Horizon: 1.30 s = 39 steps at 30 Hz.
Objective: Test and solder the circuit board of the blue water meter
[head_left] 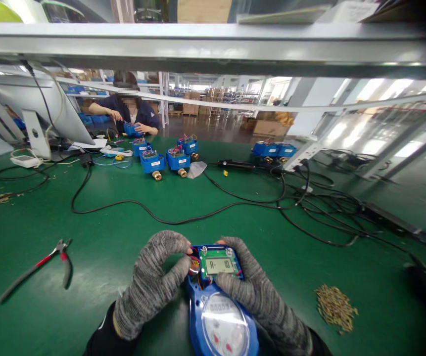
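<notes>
A blue water meter (223, 320) lies in front of me, its round dial facing up. At its far end sits a blue-framed display module (219, 266) with a green circuit board and a lit LCD. My right hand (246, 277), in a grey fingerless glove, grips this module, thumb on the near edge and fingers round the far right side. My left hand (161, 277), gloved alike, closes thumb and fingers on the wires (195, 266) at the module's left side. The fingertips partly hide these wires.
Pliers (51, 262) with red-grey handles lie left; a pile of small screws (335, 307) lies right. Black cables (175, 221) cross the green table. Several blue meters (152, 162) stand farther back. A co-worker (131, 111) sits opposite, beneath a low shelf (213, 47).
</notes>
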Motion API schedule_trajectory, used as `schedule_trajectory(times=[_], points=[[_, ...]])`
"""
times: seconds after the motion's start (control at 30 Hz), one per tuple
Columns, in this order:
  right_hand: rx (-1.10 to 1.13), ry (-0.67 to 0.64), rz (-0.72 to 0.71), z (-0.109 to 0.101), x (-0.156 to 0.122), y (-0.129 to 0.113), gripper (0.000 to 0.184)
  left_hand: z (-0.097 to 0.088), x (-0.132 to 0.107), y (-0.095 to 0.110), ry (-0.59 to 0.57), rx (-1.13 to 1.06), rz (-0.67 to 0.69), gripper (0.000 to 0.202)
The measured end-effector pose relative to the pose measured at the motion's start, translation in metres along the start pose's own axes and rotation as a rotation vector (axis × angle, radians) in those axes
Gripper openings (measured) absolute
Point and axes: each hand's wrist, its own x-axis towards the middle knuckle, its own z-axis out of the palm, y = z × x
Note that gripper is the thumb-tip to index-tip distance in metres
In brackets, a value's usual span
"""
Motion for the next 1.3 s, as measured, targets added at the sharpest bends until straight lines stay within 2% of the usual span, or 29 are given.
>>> schedule_trajectory(times=[0.23,0.37,0.47,0.6,0.77,0.9,1.3], points=[[-0.007,0.025,0.001,0.002,-0.001,-0.005,0.060,0.008,-0.005,-0.001,0.110,0.097,-0.077,0.014],[-0.031,0.029,-0.023,0.003,-0.001,-0.009,0.058,0.007,-0.008,0.000,0.162,0.118,0.005,0.014],[-0.024,0.019,-0.025,0.003,-0.001,-0.009,0.058,0.007,-0.009,0.001,0.134,0.116,0.095,0.019],[0.014,0.012,-0.018,0.002,-0.001,-0.004,0.060,0.007,-0.008,0.002,0.062,0.134,0.135,0.022],[0.026,-0.006,-0.042,-0.001,0.001,0.007,0.063,0.009,-0.005,0.003,0.047,0.249,0.202,0.027],[0.032,-0.004,-0.023,-0.001,0.001,0.006,0.064,0.009,-0.004,0.003,0.029,0.283,0.246,0.031],[0.048,-0.003,0.038,0.001,0.000,-0.001,0.070,0.012,-0.007,0.001,0.020,0.284,0.271,0.039]])
